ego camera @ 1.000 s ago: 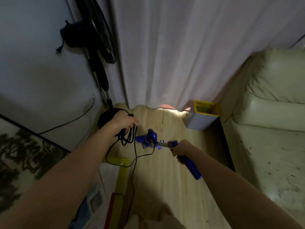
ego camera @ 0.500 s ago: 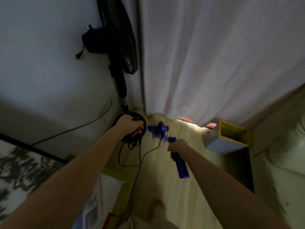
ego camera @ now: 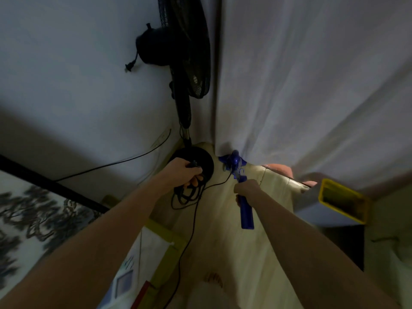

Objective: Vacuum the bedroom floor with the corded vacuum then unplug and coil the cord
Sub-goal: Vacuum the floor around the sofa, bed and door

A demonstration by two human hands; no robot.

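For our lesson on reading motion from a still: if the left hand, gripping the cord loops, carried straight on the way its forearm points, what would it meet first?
Most likely the fan's round black base, which lies just beyond the left hand and the gathered cord; behind it stands the wall. Depth is hard to judge from this one view.

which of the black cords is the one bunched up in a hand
The vacuum cord, looped in the left hand and trailing to the blue vacuum. The other cord runs loose along the wall, untouched.

Glossy blue plastic vacuum (ego camera: pixel 236 172), seemingly rubbery black cord (ego camera: pixel 189 195), pale smooth wood floor (ego camera: pixel 245 253).
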